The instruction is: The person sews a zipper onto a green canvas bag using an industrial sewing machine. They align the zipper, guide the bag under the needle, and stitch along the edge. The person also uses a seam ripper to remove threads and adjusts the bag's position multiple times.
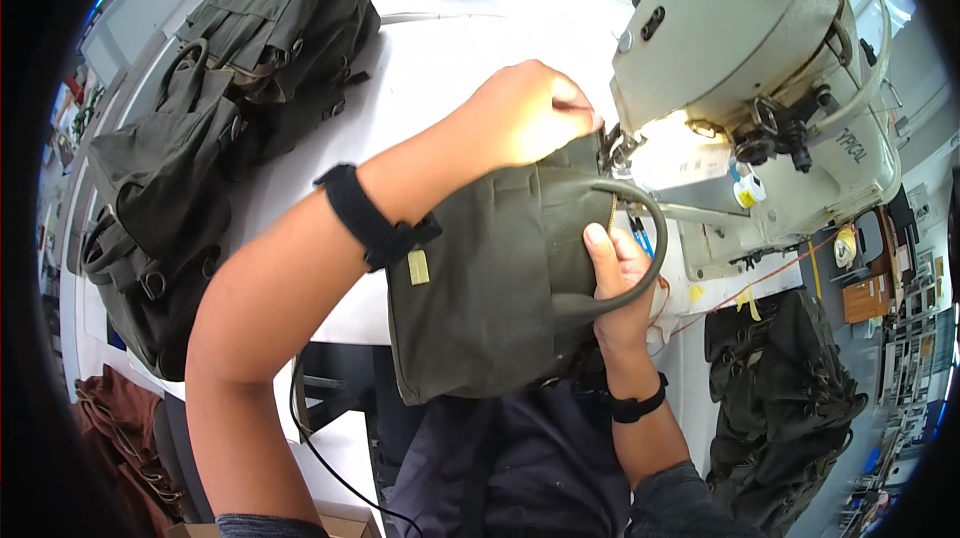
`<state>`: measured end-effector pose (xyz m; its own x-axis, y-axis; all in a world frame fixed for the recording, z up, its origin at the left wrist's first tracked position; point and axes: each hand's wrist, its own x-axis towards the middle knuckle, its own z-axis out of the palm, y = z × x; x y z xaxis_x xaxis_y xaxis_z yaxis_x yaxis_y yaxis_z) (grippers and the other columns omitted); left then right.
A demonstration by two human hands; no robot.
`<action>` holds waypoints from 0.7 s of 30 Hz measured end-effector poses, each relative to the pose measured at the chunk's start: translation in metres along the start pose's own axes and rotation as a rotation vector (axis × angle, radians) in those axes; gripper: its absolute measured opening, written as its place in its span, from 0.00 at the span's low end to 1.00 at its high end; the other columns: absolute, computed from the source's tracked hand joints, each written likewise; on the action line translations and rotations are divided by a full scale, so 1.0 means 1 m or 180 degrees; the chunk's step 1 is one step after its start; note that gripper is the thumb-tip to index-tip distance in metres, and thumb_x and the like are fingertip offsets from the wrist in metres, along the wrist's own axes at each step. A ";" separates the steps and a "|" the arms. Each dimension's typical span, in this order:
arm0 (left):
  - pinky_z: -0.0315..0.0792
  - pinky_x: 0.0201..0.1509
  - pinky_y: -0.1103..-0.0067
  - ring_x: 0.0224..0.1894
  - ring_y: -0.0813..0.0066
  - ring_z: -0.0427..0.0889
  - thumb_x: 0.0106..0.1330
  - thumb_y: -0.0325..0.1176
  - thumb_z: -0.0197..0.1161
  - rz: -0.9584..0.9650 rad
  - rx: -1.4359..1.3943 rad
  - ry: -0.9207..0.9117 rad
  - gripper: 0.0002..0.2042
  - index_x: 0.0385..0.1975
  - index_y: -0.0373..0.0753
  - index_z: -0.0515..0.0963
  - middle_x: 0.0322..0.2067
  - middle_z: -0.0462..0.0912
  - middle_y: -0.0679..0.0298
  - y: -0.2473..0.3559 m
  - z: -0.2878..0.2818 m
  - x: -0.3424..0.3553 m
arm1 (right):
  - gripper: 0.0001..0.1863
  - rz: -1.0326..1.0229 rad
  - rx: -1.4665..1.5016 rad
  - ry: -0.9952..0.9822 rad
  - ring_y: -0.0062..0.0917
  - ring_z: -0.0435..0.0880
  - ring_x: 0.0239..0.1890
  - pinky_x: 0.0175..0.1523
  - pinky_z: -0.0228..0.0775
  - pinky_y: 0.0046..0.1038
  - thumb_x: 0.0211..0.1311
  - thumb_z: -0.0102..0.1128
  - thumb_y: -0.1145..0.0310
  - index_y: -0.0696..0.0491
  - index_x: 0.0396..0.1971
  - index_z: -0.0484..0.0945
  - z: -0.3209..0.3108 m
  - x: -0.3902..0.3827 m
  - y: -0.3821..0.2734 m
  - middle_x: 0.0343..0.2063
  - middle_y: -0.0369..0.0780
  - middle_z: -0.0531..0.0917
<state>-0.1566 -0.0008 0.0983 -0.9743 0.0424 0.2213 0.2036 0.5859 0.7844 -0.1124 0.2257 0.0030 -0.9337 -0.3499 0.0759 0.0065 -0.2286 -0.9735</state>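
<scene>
A dark olive fabric bag (470, 278) lies under my hands, its far right edge by the needle area of a sewing machine (720, 58). My left hand (525, 116) is closed at the bag's far edge, fingertips close to the presser foot (618, 150); what lies between them is partly hidden. Lower down, my right hand (622, 278) grips the bag's right edge with the thumb on top, beside a strip of zipper. A rounded handle (655, 228) loops out over that hand. Near the bag's left side sits a small pale yellow tab (418, 267).
Several similar olive bags (270, 18) are heaped along the left of the white table (480, 38). More dark bags (780, 398) hang or lie at the lower right. A blue pen (640, 234) rests beside the machine. Brown fabric pieces (125, 428) are at lower left.
</scene>
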 end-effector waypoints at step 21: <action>0.60 0.76 0.52 0.71 0.45 0.69 0.56 0.28 0.75 0.0772 0.1978 0.0270 0.27 0.58 0.37 0.75 0.64 0.74 0.51 0.112 0.106 -0.233 | 0.14 0.0539 -0.0565 -0.0524 0.10 0.77 0.26 0.31 0.66 0.18 0.75 0.68 0.61 0.57 0.35 0.88 -0.054 -0.087 -0.031 0.25 0.29 0.84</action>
<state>0.0825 0.1401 0.0732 -0.8918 0.1827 0.4138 0.2977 0.9258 0.2328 -0.0504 0.3127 0.0152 -0.8540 -0.5155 -0.0709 0.0809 0.0031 -0.9967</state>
